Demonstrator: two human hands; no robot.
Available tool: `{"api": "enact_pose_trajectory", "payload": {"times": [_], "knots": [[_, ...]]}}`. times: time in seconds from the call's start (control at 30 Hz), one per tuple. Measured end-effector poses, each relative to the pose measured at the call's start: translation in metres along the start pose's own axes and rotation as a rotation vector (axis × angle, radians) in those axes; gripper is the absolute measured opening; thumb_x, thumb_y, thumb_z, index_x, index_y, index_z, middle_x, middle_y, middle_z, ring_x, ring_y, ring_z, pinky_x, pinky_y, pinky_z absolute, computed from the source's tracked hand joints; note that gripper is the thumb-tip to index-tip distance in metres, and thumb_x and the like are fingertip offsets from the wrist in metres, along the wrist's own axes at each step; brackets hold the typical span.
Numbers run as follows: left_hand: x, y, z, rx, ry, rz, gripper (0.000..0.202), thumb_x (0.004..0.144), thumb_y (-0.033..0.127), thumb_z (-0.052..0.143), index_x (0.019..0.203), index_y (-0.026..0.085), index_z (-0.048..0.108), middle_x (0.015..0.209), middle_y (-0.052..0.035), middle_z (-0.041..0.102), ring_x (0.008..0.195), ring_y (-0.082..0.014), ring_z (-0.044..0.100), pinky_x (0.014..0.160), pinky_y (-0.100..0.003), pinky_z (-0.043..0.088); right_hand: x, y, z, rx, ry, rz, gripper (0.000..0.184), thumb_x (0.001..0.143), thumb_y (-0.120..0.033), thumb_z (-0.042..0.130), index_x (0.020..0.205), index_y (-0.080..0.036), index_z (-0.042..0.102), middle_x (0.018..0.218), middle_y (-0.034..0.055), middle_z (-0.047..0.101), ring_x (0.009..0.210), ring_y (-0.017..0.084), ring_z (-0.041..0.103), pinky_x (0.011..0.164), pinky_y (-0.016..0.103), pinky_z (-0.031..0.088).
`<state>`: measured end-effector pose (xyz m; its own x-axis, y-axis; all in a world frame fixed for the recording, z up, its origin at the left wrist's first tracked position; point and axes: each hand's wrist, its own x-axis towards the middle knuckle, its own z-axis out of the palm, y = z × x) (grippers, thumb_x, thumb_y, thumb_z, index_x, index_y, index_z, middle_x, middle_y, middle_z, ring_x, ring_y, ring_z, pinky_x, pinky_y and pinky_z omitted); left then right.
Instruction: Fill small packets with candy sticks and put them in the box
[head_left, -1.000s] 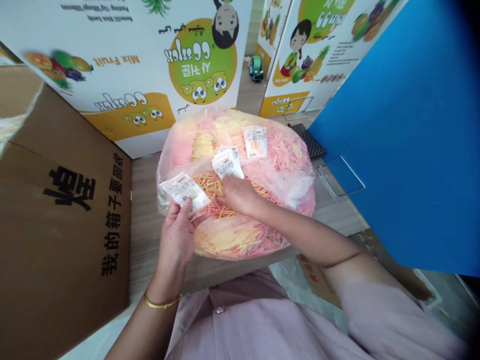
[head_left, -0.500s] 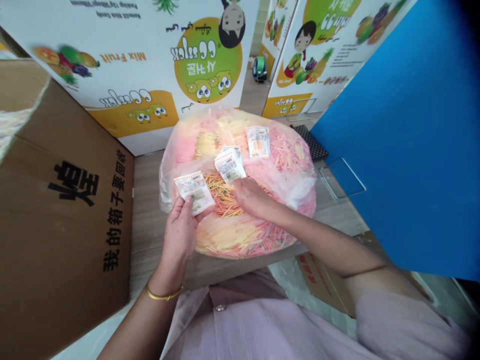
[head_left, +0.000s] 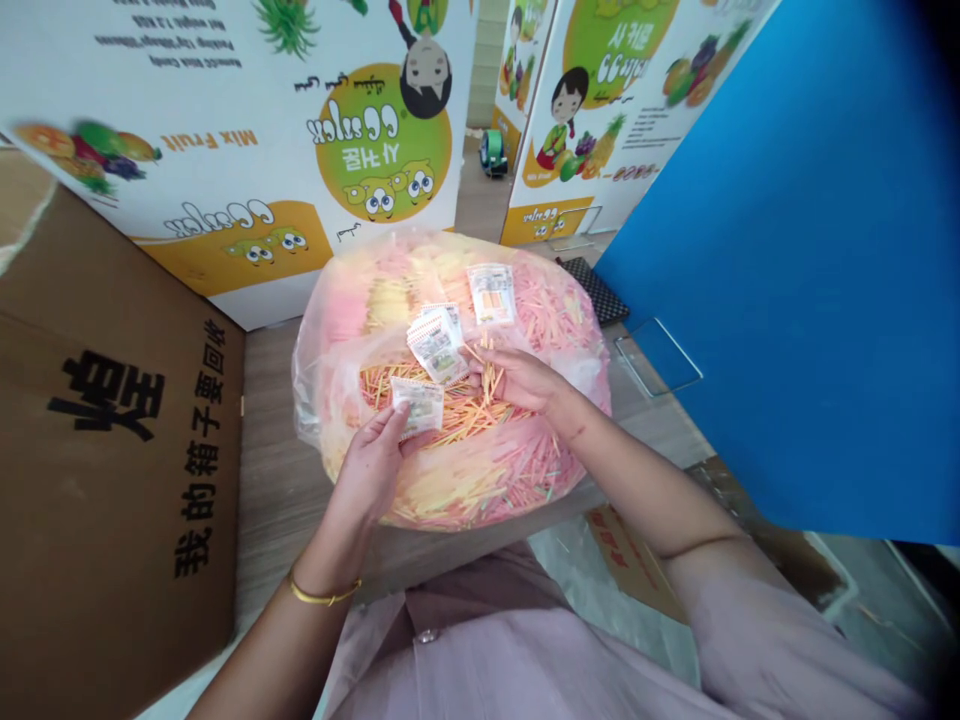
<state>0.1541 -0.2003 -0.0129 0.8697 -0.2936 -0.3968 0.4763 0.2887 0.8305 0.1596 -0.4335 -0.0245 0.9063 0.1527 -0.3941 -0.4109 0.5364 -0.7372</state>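
Observation:
My left hand (head_left: 379, 455) pinches a small printed candy packet (head_left: 420, 407), tilted over the bag's opening. Between the fingers of my right hand (head_left: 517, 378) is a small bunch of yellow-orange candy sticks (head_left: 489, 372). Both hands are above a large clear plastic bag (head_left: 330, 355) full of pink, yellow and orange sticks. A few overlapping printed packets (head_left: 437, 346) lie on the bag, just beyond my hands. Farther back, another packet (head_left: 491, 294) rests on the plastic by itself.
A brown carton (head_left: 127, 480) stands at left. White printed cartons (head_left: 285, 130) line the back, with a green tape roll (head_left: 493, 150) in the gap. At right are a blue panel (head_left: 765, 280), a wire handle (head_left: 660, 357) and a dark patterned object (head_left: 596, 288).
My right hand has lifted and turned, and a bunch of sticks now shows in its fingers. My left hand has brought its packet nearer and tilted it. The whole view has shifted slightly.

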Motion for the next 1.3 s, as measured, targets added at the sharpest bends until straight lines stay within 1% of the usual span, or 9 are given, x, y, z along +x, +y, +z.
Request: {"api": "enact_pose_trajectory", "payload": {"times": [0.13, 0.3, 0.47, 0.6, 0.77, 0.87, 1.0, 1.17, 1.3], "knots": [[0.004, 0.0, 0.002, 0.026, -0.037, -0.07, 0.036, 0.075, 0.039, 0.084, 0.104, 0.017, 0.078, 0.11, -0.0105, 0.079, 0.116, -0.031, 0.071, 0.099, -0.049, 0.062, -0.003, -0.006, 0.001, -0.108, -0.06, -0.064, 0.022, 0.091, -0.034, 0.067, 0.092, -0.019, 0.052, 0.068, -0.0073, 0.045, 0.053, 0.007, 0.047, 0.056, 0.022, 0.046], [0.007, 0.0, 0.005, -0.029, -0.04, -0.044, 0.034, 0.075, 0.034, 0.084, 0.104, 0.017, 0.078, 0.117, -0.0111, 0.078, 0.121, -0.0297, 0.069, 0.1, -0.046, 0.062, -0.008, -0.004, 0.011, -0.435, 0.046, -0.294, 0.029, 0.087, -0.042, 0.07, 0.094, -0.022, 0.051, 0.062, -0.0094, 0.037, 0.046, 0.006, 0.028, 0.045, 0.02, 0.022], [0.006, 0.001, 0.007, 0.004, -0.088, -0.111, 0.033, 0.076, 0.034, 0.084, 0.106, 0.02, 0.078, 0.121, -0.0085, 0.077, 0.116, -0.0289, 0.072, 0.091, -0.043, 0.066, -0.011, 0.007, 0.032, -0.842, 0.117, -0.497, 0.027, 0.089, -0.044, 0.066, 0.099, -0.02, 0.061, 0.096, 0.0011, 0.066, 0.087, 0.015, 0.061, 0.077, 0.027, 0.047], [0.005, 0.002, 0.008, -0.063, -0.105, -0.084, 0.033, 0.079, 0.031, 0.083, 0.11, 0.02, 0.077, 0.125, -0.0075, 0.076, 0.123, -0.0263, 0.068, 0.101, -0.042, 0.062, -0.012, 0.013, 0.039, -1.044, 0.139, -0.492, 0.024, 0.094, -0.044, 0.06, 0.092, -0.02, 0.059, 0.092, 0.0008, 0.068, 0.086, 0.018, 0.062, 0.079, 0.029, 0.046], [0.006, -0.002, 0.006, -0.093, -0.064, -0.036, 0.03, 0.075, 0.034, 0.087, 0.098, 0.016, 0.079, 0.114, -0.0085, 0.079, 0.124, -0.0262, 0.067, 0.112, -0.046, 0.054, -0.023, 0.009, 0.042, -1.1, 0.269, -0.595, 0.02, 0.097, -0.039, 0.056, 0.105, -0.022, 0.061, 0.097, 0.0014, 0.07, 0.088, 0.018, 0.064, 0.079, 0.028, 0.047], [0.006, -0.005, 0.006, -0.064, -0.046, -0.011, 0.033, 0.068, 0.036, 0.091, 0.092, 0.016, 0.08, 0.107, -0.0078, 0.08, 0.115, -0.024, 0.07, 0.11, -0.043, 0.054, -0.034, 0.003, 0.045, -1.137, 0.26, -0.672, 0.022, 0.097, -0.038, 0.056, 0.113, -0.023, 0.062, 0.106, 0.0017, 0.071, 0.091, 0.017, 0.066, 0.081, 0.026, 0.047], [0.005, -0.006, 0.01, -0.035, -0.027, 0.007, 0.034, 0.064, 0.037, 0.092, 0.089, 0.017, 0.081, 0.104, -0.0065, 0.08, 0.107, -0.0209, 0.072, 0.107, -0.039, 0.054, -0.042, 0.001, 0.054, -1.339, 0.223, -0.606, 0.032, 0.096, -0.038, 0.059, 0.125, -0.024, 0.06, 0.11, 0.0025, 0.073, 0.088, 0.019, 0.068, 0.077, 0.027, 0.043], [0.002, -0.006, 0.012, -0.001, -0.016, 0.026, 0.029, 0.064, 0.037, 0.091, 0.084, 0.018, 0.081, 0.101, -0.0062, 0.081, 0.104, -0.0215, 0.072, 0.105, -0.039, 0.053, -0.036, 0.003, 0.056, -1.609, 0.204, -0.468, 0.032, 0.096, -0.035, 0.059, 0.125, -0.022, 0.063, 0.094, 0.0047, 0.074, 0.08, 0.02, 0.066, 0.068, 0.027, 0.036], [-0.001, -0.007, 0.01, 0.007, -0.036, 0.059, 0.029, 0.07, 0.04, 0.088, 0.087, 0.018, 0.081, 0.102, -0.0066, 0.081, 0.109, -0.0233, 0.071, 0.107, -0.042, 0.053, -0.025, 0.004, 0.046, -1.483, 0.172, -0.477, 0.02, 0.095, -0.035, 0.063, 0.11, -0.021, 0.066, 0.084, 0.0024, 0.067, 0.075, 0.017, 0.059, 0.066, 0.026, 0.035]]}}
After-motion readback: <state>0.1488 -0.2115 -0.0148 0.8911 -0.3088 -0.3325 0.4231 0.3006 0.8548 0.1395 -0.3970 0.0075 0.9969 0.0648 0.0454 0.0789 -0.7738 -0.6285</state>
